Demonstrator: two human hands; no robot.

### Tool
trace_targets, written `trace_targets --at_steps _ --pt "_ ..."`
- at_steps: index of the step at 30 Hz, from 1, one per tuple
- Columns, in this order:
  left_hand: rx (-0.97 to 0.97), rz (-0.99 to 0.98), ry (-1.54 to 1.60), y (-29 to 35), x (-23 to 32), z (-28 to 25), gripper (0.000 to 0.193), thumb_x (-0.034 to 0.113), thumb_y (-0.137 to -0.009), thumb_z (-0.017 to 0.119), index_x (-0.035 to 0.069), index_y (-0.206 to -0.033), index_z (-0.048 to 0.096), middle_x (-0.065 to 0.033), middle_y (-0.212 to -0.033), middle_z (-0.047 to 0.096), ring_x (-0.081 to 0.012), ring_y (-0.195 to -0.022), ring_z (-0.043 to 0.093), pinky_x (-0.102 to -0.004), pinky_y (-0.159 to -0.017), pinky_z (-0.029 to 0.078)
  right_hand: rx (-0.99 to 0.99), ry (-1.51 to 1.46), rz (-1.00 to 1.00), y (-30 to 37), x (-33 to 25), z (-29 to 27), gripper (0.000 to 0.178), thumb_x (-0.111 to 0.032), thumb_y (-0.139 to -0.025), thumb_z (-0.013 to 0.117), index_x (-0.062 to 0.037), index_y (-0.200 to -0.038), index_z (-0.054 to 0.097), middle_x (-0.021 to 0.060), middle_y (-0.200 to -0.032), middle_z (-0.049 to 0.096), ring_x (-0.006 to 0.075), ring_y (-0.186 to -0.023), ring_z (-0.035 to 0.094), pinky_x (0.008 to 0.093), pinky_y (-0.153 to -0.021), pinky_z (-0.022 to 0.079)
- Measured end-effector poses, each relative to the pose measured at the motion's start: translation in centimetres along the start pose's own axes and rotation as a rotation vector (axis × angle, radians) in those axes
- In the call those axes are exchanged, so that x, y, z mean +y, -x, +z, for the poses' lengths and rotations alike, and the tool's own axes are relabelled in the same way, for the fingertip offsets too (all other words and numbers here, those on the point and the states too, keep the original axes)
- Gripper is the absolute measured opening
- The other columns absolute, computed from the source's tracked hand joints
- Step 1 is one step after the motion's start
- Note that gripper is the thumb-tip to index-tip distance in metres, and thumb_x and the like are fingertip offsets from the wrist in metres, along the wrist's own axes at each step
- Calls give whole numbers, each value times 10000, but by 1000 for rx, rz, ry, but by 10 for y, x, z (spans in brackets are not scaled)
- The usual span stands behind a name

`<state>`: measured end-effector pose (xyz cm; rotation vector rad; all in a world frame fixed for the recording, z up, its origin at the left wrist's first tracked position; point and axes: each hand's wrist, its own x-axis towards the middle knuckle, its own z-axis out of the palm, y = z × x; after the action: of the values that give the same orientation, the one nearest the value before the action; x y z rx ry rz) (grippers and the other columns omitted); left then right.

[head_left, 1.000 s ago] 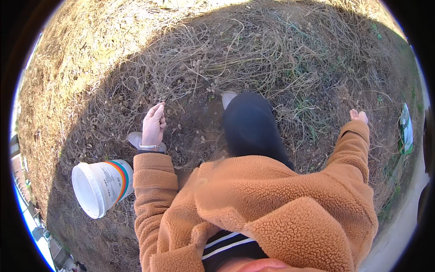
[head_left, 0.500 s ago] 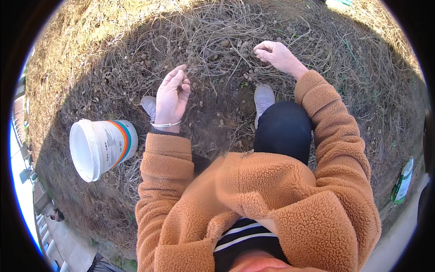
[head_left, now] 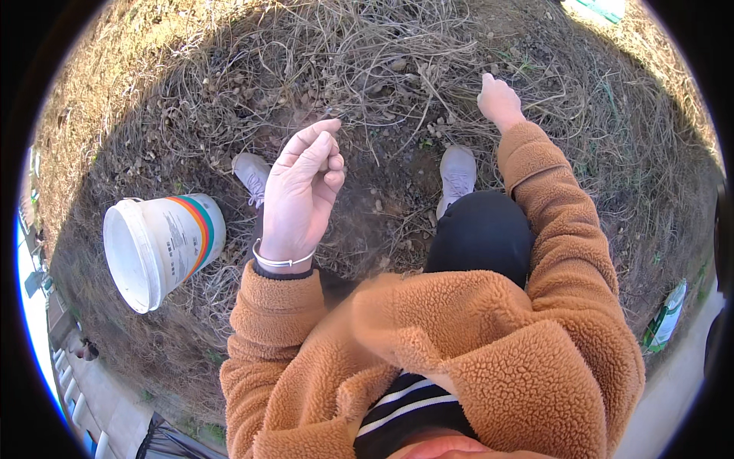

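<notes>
My left hand [head_left: 303, 186], with a thin bracelet at the wrist, hovers above the dirt in front of my left shoe. Its thumb and index finger come together and the other fingers are curled; whatever may be between them is too small to make out. Farther out on the right, my right hand [head_left: 499, 101] reaches down to the dry stems [head_left: 451, 92], knuckles up. Its fingers are bent and closed, and their tips are hidden below the hand. Tangled dry vines and small brown lumps lie on the soil [head_left: 382, 164] around both hands.
A white bucket [head_left: 164, 249] with orange and green stripes lies tipped on its side at the left. My shoes [head_left: 457, 180] stand on the soil between the vines. A green and white package [head_left: 667, 315] lies at the far right, beside a pale paved strip [head_left: 673, 390].
My right hand has moved to the right and its fingers have turned downward out of sight. My left hand has shifted right and looks larger, nearer to me.
</notes>
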<state>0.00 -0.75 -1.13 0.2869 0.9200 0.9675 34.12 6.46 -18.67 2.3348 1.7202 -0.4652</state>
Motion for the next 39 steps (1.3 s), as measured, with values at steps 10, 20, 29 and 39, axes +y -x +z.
trace_targets --at_steps 10,20,29,39 --pt "-10 -38 -15 -2 -7 3 212 70 -951 550 6 -1151 583 12 -871 584 -50 -754 544 -173 -632 467 217 69 -510 -45 -63 1 901 -268 -744 748 -108 -1468 235 183 -1213 529 343 -1131 529 467 -942 425" --pt "-36 19 -8 1 -6 2 211 83 -962 540 -10 -1147 579 -7 -870 583 -60 -736 538 -181 -618 459 342 -129 -668 28 -45 -56 357 -201 -866 598 -121 -1202 506 112 -999 587 323 -935 616 439 -786 485" --pt "-57 127 -10 1 -3 -7 179 75 -960 542 12 -1118 598 15 -849 593 -50 -714 554 -168 -605 483 677 -303 -673 51 -25 -228 292 -224 -928 548 -62 -1170 565 183 -930 666 342 -895 645 424 -789 498" --pt "90 413 -425 16 26 -14 346 132 -893 676 17 -1205 585 86 -733 512 5 -598 423 -137 -507 341 521 438 -572 112 -6 -317 288 -135 -981 453 -14 -1221 555 139 -820 665 200 -773 647 327 -701 509"
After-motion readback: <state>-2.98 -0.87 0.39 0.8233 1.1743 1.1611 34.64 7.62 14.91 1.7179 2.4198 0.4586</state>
